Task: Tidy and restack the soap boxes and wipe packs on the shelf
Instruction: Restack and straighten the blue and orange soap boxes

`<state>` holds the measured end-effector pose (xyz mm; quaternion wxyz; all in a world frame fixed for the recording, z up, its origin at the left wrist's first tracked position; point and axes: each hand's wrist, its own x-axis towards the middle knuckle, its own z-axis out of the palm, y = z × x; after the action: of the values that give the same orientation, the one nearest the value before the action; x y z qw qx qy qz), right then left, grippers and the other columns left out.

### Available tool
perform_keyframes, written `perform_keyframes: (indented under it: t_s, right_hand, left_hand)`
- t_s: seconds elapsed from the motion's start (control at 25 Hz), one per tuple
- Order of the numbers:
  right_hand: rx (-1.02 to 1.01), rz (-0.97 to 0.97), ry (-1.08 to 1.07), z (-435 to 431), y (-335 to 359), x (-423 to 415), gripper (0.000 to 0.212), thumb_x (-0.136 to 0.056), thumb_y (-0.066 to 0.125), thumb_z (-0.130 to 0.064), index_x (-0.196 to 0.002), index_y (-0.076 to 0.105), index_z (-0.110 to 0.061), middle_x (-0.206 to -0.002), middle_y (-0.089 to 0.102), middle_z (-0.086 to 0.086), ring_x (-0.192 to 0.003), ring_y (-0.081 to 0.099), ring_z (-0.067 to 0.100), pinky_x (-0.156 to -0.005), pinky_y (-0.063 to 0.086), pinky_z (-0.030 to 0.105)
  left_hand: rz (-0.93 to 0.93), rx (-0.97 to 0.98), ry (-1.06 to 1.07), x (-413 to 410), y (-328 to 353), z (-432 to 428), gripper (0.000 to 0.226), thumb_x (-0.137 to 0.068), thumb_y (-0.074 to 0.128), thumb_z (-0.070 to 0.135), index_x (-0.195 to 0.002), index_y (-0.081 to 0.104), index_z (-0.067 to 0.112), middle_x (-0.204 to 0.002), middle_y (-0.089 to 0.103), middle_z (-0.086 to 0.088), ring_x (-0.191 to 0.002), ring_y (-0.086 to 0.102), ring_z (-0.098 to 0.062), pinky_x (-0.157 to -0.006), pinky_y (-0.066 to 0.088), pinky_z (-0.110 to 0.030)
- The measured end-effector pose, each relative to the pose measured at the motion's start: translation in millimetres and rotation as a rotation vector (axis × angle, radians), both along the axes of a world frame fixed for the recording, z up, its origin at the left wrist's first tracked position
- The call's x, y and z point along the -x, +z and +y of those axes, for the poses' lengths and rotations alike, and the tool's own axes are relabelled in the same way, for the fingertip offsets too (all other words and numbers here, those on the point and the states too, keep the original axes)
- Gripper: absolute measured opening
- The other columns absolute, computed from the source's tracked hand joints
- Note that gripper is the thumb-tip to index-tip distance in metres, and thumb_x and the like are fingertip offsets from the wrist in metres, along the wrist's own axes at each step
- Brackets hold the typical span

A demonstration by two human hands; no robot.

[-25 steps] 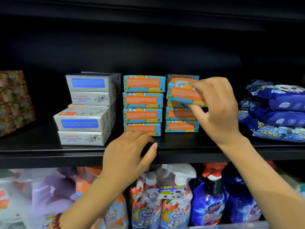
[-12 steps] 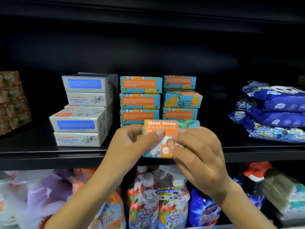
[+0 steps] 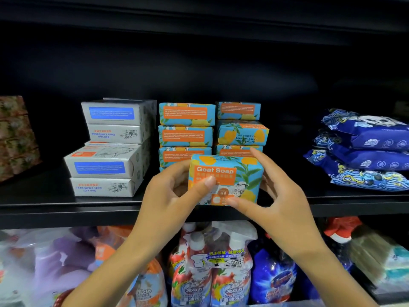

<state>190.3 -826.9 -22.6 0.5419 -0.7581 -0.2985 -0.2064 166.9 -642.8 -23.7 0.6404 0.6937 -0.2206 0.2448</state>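
Note:
A blue-and-orange "Goat Soap" box (image 3: 234, 173) is held upright in front of the shelf edge, its front face toward me. My left hand (image 3: 170, 193) pinches its left side, thumb on the front. My right hand (image 3: 276, 196) holds its right side and lower corner. Behind it stand two stacks of the same blue-and-orange boxes (image 3: 186, 134); in the right stack one box (image 3: 243, 135) sits skewed. To the left is an uneven stack of white soap boxes (image 3: 110, 149). Blue wipe packs (image 3: 363, 151) are piled at the right.
The black shelf (image 3: 66, 209) has a front lip just below the held box. Brown patterned boxes (image 3: 15, 138) stand at the far left. Spray bottles and detergent pouches (image 3: 210, 267) fill the lower shelf under my arms.
My right hand pulled one blue-and-orange box from the right stack down to the shelf front. My left hand rose and took its left side. The box has since turned more upright.

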Motion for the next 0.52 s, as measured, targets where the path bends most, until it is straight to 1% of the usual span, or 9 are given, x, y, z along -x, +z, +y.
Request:
perform_keyframes:
  t_s: [0.08,0.12,0.2,0.28,0.36,0.44,0.52]
  right_hand:
    - [-0.027,-0.035,-0.004,2,3,2,0.070,-0.062,0.080,-0.033,-0.124,0.048,-0.038,-0.117,0.056,-0.024,-0.110,0.054,-0.004,-0.085,0.048,0.013]
    - [-0.040,-0.078,-0.016,3,3,3,0.063,-0.062,0.083,-0.025,-0.115,0.051,-0.039,-0.112,0.059,-0.022,-0.107,0.056,-0.002,-0.081,0.049,0.013]
    - [-0.033,-0.202,-0.084,5,0,5,0.055,-0.063,0.084,-0.011,-0.101,0.052,-0.035,-0.102,0.061,-0.016,-0.100,0.059,0.003,-0.076,0.048,0.011]
    - [0.014,-0.390,-0.167,8,-5,5,0.052,-0.065,0.080,0.000,-0.100,0.052,-0.026,-0.101,0.059,-0.008,-0.098,0.057,0.006,-0.079,0.044,0.010]
    - [0.026,-0.542,-0.181,10,-11,4,0.048,-0.064,0.071,0.008,-0.099,0.049,-0.017,-0.103,0.055,-0.001,-0.101,0.054,0.009,-0.086,0.041,0.013]
    - [0.010,-0.573,-0.176,10,-13,2,0.048,-0.061,0.067,0.009,-0.097,0.047,-0.015,-0.107,0.053,0.000,-0.106,0.051,0.011,-0.090,0.040,0.014]
    - [0.005,-0.482,-0.176,9,-13,0,0.052,-0.062,0.070,0.001,-0.105,0.047,-0.018,-0.117,0.051,0.000,-0.115,0.048,0.008,-0.091,0.040,0.013]
  left_hand:
    - [-0.027,-0.011,-0.011,1,-1,-1,0.029,-0.079,0.066,0.033,-0.105,0.067,0.019,-0.104,0.072,0.005,-0.100,0.067,-0.012,-0.080,0.050,-0.018]
    - [-0.032,0.000,-0.019,1,-1,-1,0.030,-0.077,0.066,0.033,-0.104,0.066,0.019,-0.104,0.072,0.006,-0.099,0.067,-0.011,-0.079,0.050,-0.017]
    - [-0.013,0.012,-0.024,2,2,0,0.033,-0.073,0.066,0.037,-0.101,0.067,0.019,-0.101,0.072,0.007,-0.095,0.067,-0.007,-0.074,0.050,-0.015]
    - [0.046,-0.019,-0.023,2,4,3,0.043,-0.068,0.066,0.044,-0.104,0.067,0.020,-0.104,0.072,0.009,-0.096,0.067,-0.006,-0.072,0.051,-0.015]
    - [0.109,-0.044,-0.053,2,4,7,0.056,-0.060,0.073,0.043,-0.111,0.064,0.020,-0.105,0.071,0.010,-0.097,0.067,-0.007,-0.074,0.052,-0.018]
    - [0.124,-0.061,-0.098,3,2,10,0.065,-0.052,0.081,0.034,-0.112,0.062,0.018,-0.104,0.072,0.006,-0.097,0.068,-0.010,-0.076,0.052,-0.018]
    - [0.078,-0.113,-0.084,4,1,12,0.065,-0.048,0.086,0.029,-0.109,0.063,0.019,-0.104,0.072,0.003,-0.097,0.068,-0.012,-0.078,0.052,-0.019]
